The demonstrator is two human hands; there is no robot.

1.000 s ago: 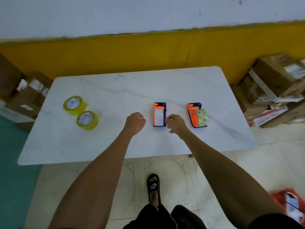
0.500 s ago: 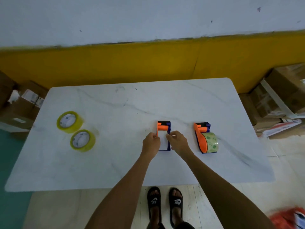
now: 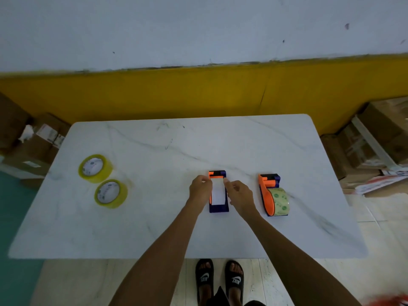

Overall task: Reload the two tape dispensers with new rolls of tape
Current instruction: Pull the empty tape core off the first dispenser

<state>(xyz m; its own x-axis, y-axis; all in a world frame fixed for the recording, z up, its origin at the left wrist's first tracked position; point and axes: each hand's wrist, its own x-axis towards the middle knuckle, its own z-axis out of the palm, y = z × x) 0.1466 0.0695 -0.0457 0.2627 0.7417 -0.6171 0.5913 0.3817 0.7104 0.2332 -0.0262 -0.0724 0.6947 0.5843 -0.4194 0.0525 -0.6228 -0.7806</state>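
A white, grey-veined marble tabletop (image 3: pixel 154 228) is carrying everything. Two glossy yellow tape rolls (image 3: pixel 102 181) are lying flat, touching, far left. A orange-and-blue plastic dispenser (image 3: pixel 272 195) is sitting right, holding a pale clear roll. The left hand (image 3: pixel 199 189) and right hand (image 3: pixel 239 195) are pinching the white-cored centre dispenser (image 3: pixel 218 192) from both sides.

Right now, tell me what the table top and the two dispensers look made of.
Table top: looks like marble or a marble-look slab, white with grey veins and a soft sheen; which one is unclear. Middle dispenser and right dispenser: probably moulded plastic, given their solid orange and dark blue parts with a smooth, slightly glossy surface.
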